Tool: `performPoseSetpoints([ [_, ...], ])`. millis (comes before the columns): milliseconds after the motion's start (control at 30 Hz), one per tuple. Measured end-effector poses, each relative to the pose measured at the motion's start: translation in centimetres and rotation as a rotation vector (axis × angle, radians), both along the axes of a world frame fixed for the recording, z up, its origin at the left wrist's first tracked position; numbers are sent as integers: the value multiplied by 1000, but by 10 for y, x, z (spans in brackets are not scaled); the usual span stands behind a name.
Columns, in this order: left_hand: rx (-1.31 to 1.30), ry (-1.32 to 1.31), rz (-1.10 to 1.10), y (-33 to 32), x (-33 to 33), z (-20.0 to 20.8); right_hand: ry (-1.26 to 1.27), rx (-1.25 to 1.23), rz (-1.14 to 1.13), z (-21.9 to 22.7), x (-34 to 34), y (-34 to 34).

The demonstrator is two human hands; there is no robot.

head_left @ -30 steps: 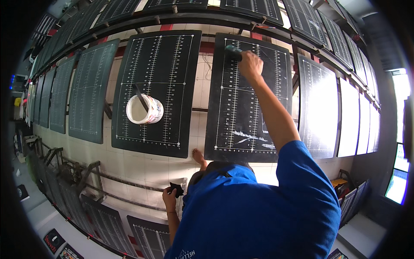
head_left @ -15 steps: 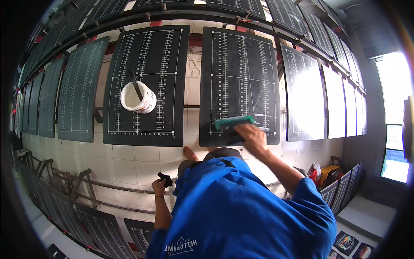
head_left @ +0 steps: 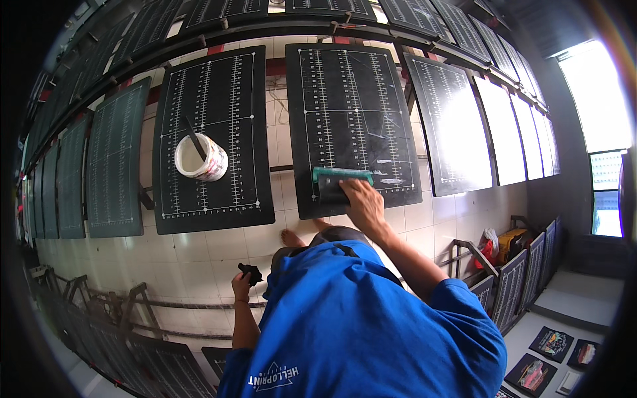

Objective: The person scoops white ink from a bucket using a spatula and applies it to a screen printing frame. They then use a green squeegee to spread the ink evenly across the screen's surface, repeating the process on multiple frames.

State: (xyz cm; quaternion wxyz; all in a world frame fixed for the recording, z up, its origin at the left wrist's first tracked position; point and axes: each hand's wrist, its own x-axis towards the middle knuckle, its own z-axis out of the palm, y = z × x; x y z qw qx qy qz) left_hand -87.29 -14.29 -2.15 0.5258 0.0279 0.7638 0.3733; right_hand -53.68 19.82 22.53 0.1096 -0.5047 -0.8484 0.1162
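My right hand (head_left: 363,204) is closed round a wide squeegee with a green edge and a dark body (head_left: 331,188). The tool rests across the near end of a black board (head_left: 335,73) printed with white rulers and lines. Pale streaks (head_left: 391,181) show on that board, to the right of the squeegee. Low at my left side, my left hand (head_left: 241,288) grips a small crumpled black cloth (head_left: 251,272), clear of the boards. On the neighbouring board (head_left: 222,73) to the left stands a white tub (head_left: 213,160) with a dark stick (head_left: 193,136) leaning in it.
More black ruled boards run in rows left (head_left: 119,152) and right (head_left: 458,126), some bright with glare. A dark rail (head_left: 292,28) crosses beyond them. Behind me are a metal frame (head_left: 192,304) and further boards. A red bag (head_left: 490,252) lies at the right, near a yellow object (head_left: 512,244).
My right hand has moved the squeegee slightly left over the board, and its green edge now lies more level. The whole view has turned a little. My left hand still holds the black cloth.
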Motion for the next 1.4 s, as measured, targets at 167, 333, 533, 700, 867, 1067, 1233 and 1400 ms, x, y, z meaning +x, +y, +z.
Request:
performPoseSetpoints([
  [167, -36, -10, 1, -11, 11, -8, -41, -28, -69, 1, 40, -28],
  [333, -87, -12, 45, -39, 35, -2, 2, 98, -81, -9, 53, 39],
  [533, -236, 78, -44, -36, 54, 54, 12, 226, -40, -30, 40, 219],
  [700, -231, 72, -99, -17, 63, 79, -73, 172, -9, -5, 31, 309],
  [867, -117, -25, 10, -15, 45, 32, 40, 166, -23, -11, 77, 224],
  [1067, -27, -127, 27, 16, 48, -3, -27, 11, -83, 13, 145, 80],
  [1233, -73, -124, -70, 27, 42, -14, -77, -66, 4, 8, 139, -9],
  [1400, -102, -94, -71, 33, 33, 6, -70, -36, -9, 4, 68, -6],
])
